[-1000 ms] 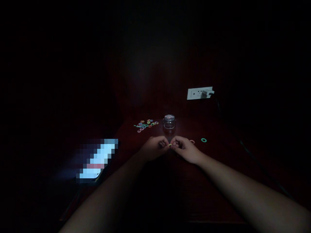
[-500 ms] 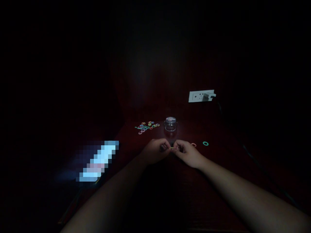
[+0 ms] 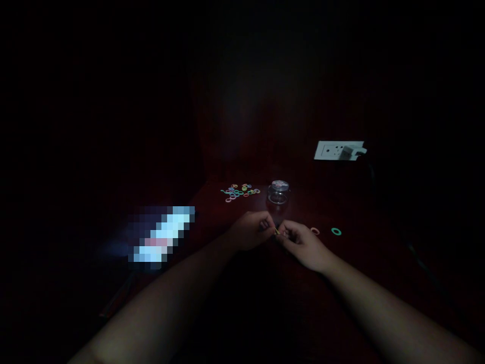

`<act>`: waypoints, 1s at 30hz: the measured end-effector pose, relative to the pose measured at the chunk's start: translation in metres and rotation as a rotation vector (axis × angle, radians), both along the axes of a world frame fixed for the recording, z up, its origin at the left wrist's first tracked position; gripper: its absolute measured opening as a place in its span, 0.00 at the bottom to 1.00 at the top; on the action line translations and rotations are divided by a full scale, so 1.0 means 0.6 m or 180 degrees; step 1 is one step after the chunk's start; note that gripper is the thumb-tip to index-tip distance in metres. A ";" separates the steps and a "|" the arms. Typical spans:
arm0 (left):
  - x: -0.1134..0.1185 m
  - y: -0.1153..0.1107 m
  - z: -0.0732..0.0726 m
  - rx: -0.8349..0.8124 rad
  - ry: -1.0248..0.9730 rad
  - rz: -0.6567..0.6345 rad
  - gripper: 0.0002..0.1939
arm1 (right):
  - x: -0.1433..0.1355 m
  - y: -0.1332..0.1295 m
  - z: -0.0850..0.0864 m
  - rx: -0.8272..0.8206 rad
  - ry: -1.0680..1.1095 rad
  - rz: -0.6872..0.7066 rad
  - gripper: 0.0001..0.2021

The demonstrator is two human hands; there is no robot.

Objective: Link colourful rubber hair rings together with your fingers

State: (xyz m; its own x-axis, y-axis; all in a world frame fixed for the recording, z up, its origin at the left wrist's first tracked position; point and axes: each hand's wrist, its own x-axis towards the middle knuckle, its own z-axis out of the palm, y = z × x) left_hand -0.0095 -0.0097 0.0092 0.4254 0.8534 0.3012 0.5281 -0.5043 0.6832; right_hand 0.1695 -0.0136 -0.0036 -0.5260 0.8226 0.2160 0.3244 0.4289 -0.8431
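Note:
Between the fingertips of my left hand [image 3: 254, 230] and my right hand [image 3: 303, 243] is a small yellow hair tie [image 3: 277, 230]. Both hands pinch it, one on each side, and their fingers hide part of it. Just beyond them a clear glass jar [image 3: 278, 194] stands upright with its lid on. To its left lies a loose cluster of coloured hair ties [image 3: 238, 192]. A pink hair tie [image 3: 315, 231] and a green hair tie [image 3: 336, 231] lie flat to the right of my right hand, apart from it.
A bright, blurred-out screen [image 3: 162, 237] glows to the left of my left forearm. On the back wall is a white socket plate [image 3: 322, 150] with a plug [image 3: 350, 151] in it. A dark cord shows faintly at the right. Much of the scene is too dark to make out.
The camera view has shifted, so most things sit further right. The yellow hair tie has gone from lying level to slanting between my fingertips. Both hands keep their pinch.

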 end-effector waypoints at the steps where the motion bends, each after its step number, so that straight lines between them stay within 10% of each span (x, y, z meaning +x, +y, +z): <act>1: -0.001 0.001 -0.001 0.0029 -0.0005 0.0031 0.05 | -0.001 0.000 0.001 0.0005 0.0009 0.0005 0.08; 30: 0.001 -0.007 0.008 -0.0460 -0.0300 -0.0072 0.09 | -0.004 0.018 -0.010 -0.0125 0.0388 -0.0214 0.08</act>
